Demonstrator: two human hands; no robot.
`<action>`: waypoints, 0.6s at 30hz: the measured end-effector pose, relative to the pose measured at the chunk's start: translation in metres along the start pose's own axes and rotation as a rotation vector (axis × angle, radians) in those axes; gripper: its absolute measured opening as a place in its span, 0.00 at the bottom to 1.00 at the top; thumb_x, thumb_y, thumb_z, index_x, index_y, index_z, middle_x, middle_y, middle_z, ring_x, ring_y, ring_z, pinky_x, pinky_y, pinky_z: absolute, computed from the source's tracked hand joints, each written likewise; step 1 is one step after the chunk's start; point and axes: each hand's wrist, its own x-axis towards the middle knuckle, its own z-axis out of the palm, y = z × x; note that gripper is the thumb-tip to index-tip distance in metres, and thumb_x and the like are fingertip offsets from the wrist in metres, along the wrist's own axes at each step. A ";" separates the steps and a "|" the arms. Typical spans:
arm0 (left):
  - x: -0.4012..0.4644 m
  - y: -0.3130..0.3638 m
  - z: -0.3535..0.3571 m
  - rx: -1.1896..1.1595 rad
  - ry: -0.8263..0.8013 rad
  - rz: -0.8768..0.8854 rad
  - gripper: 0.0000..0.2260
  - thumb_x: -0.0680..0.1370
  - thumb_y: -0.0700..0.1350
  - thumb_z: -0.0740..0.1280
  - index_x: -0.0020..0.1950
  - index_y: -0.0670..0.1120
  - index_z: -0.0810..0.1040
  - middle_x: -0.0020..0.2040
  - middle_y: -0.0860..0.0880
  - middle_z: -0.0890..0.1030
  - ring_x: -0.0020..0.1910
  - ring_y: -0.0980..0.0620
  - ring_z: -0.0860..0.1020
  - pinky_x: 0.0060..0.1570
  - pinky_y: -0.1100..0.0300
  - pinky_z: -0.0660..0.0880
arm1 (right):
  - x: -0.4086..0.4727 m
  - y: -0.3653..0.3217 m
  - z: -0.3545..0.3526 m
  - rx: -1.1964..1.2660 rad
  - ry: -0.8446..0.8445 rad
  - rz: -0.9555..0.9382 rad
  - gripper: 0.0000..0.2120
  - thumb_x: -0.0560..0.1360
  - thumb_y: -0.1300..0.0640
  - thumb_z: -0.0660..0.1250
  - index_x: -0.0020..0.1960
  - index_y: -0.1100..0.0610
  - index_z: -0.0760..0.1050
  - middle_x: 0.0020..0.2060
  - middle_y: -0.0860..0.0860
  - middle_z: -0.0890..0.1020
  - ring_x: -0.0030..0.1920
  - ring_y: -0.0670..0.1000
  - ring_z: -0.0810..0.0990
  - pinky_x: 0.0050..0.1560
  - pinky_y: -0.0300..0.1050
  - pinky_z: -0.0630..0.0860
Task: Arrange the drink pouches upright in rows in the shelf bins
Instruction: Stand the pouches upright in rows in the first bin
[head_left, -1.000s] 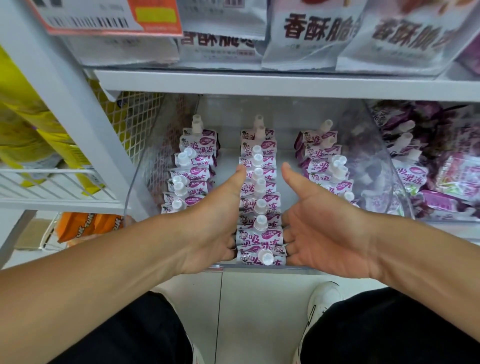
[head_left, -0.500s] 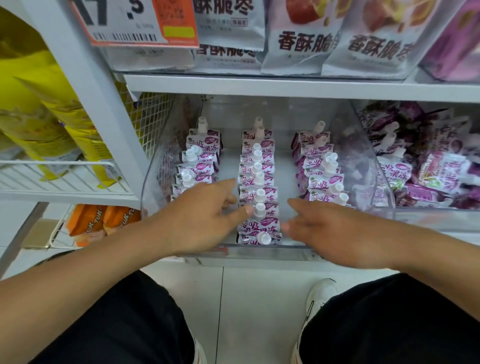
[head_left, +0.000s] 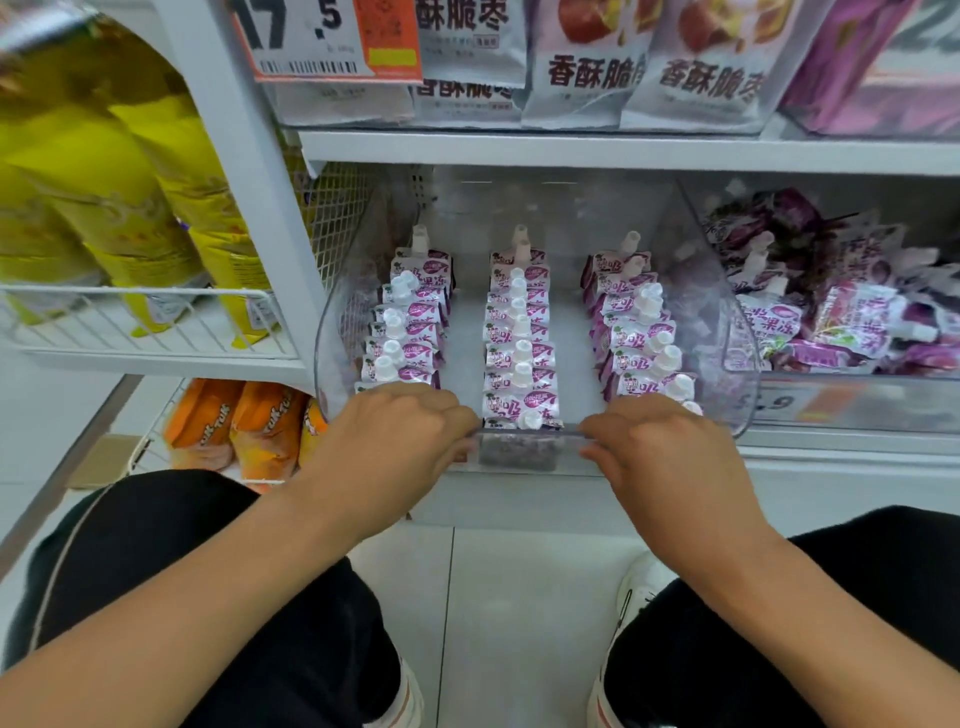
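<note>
- A second ago both hands flanked the middle row with palms open and thumbs up; now they have dropped back onto the front lip of the clear bin (head_left: 524, 441).
- The left hand (head_left: 400, 436) and the right hand (head_left: 660, 447) each curl their fingers over that lip, grasping it on either side of the middle row.
- My guess is the straightening is finished and the bin is about to be pushed back or squared up.
- Inside the bin stand three rows of purple drink pouches (head_left: 519, 358), white caps up: roughly seven in the left row, nine in the middle, seven in the right.
- Right of the bin, a second bin (head_left: 852, 395) holds pouches of the same kind in a loose heap, not yet arranged.
</note>
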 end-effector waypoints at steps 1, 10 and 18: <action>-0.002 0.002 0.001 -0.020 0.037 -0.023 0.05 0.74 0.46 0.75 0.40 0.48 0.81 0.33 0.51 0.79 0.33 0.47 0.79 0.31 0.56 0.76 | -0.002 0.000 0.002 0.022 0.031 0.010 0.09 0.63 0.60 0.81 0.35 0.54 0.80 0.30 0.50 0.78 0.34 0.57 0.80 0.25 0.46 0.74; 0.018 -0.023 0.007 -0.015 0.049 -0.081 0.07 0.76 0.47 0.72 0.39 0.48 0.81 0.35 0.52 0.80 0.36 0.49 0.79 0.31 0.57 0.75 | 0.030 0.006 0.005 0.052 0.062 -0.040 0.14 0.65 0.60 0.80 0.30 0.55 0.74 0.26 0.49 0.74 0.32 0.56 0.76 0.27 0.41 0.64; 0.048 -0.051 0.008 -0.048 0.062 -0.106 0.09 0.79 0.50 0.68 0.41 0.49 0.81 0.36 0.53 0.80 0.38 0.51 0.79 0.35 0.55 0.77 | 0.072 0.018 0.007 0.031 0.048 -0.027 0.14 0.70 0.59 0.76 0.31 0.57 0.73 0.27 0.49 0.71 0.32 0.53 0.70 0.31 0.43 0.63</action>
